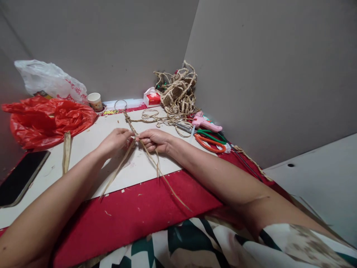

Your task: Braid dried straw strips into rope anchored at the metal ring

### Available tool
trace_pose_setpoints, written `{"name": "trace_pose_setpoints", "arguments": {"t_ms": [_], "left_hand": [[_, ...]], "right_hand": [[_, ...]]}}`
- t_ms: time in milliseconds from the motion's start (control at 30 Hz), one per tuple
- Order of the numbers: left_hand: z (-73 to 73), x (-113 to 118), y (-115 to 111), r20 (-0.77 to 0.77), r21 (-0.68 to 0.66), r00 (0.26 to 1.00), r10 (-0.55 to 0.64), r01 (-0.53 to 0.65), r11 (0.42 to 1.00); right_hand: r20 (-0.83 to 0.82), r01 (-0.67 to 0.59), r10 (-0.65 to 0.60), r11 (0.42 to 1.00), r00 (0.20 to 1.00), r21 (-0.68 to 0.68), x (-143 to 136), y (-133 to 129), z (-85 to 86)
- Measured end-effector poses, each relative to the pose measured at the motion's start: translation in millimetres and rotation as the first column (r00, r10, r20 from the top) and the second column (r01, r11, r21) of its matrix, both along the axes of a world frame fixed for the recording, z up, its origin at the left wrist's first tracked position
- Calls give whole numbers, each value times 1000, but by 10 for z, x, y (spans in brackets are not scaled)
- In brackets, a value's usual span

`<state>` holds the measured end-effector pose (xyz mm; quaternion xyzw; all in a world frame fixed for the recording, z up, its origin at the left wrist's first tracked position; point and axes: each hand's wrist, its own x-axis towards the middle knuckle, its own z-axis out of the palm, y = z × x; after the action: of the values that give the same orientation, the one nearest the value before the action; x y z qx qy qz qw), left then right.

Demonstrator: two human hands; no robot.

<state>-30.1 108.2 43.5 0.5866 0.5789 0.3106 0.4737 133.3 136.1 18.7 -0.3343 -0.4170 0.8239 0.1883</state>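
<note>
Both hands meet over the white board (83, 182), pinching a braided straw cord (131, 123) where its loose strands begin. My left hand (119, 142) is closed on the cord from the left. From the right, my right hand (154, 139) is closed on it with curled fingers. Loose straw strands (167, 183) hang from the pinch toward me, some to the left and some to the right over the board's front edge. Beyond the fingers the braid runs away to the back. Fingertip contact is partly hidden.
A phone (23, 178) and a flat dry strip (66, 152) lie left, near a red plastic bag (50, 121). Behind are a paper cup (95, 102) and a heap of straw cord (180, 93). Orange-handled scissors (210, 144) and a pink glue gun (206, 122) lie right.
</note>
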Motion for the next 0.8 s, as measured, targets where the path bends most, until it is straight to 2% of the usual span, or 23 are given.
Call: {"name": "trace_pose_setpoints", "arguments": {"t_ms": [67, 100, 167, 233, 300, 367, 467, 500, 567, 667, 733, 800], "left_hand": [[-84, 28, 10, 189, -209, 980, -57, 97, 973], [-105, 45, 1, 227, -253, 972, -64, 123, 960], [-107, 70, -20, 200, -253, 977, -67, 118, 960], [-85, 73, -29, 111, -225, 991, -75, 98, 969], [-74, 62, -21, 43, -222, 994, -100, 107, 969], [-90, 48, -5, 12, -238, 993, -118, 117, 964], [-148, 39, 16, 39, -239, 992, -118, 124, 963], [-167, 40, 20, 49, -232, 993, -110, 119, 965], [-195, 50, 20, 52, -214, 995, -88, 97, 972], [-211, 73, 10, 26, -188, 998, -63, 67, 980], [-215, 86, 3, 15, -167, 998, -56, 58, 984], [-221, 93, 0, 14, -143, 999, -45, 47, 989]], "right_hand": [[32, -24, 22, 999, 999, 49, 11, 2, 2], [52, -42, 38, 996, 998, 76, 20, 4, 4], [91, -84, 72, 987, 993, 136, 45, 10, 6], [139, -127, 97, 966, 985, 226, 69, 17, -2], [237, -163, 77, 916, 968, 367, 81, 24, -20], [361, -207, -7, 807, 933, 553, 76, 25, -40], [475, -303, -155, 591, 866, 747, 52, 10, -37], [502, -337, -189, 540, 844, 771, 46, 0, -21], [557, -399, -237, 487, 796, 777, 45, -28, 32], [619, -452, -276, 481, 735, 751, 70, -68, 130], [631, -444, -271, 516, 727, 733, 91, -86, 180], [611, -403, -220, 579, 760, 709, 101, -101, 205]]}}
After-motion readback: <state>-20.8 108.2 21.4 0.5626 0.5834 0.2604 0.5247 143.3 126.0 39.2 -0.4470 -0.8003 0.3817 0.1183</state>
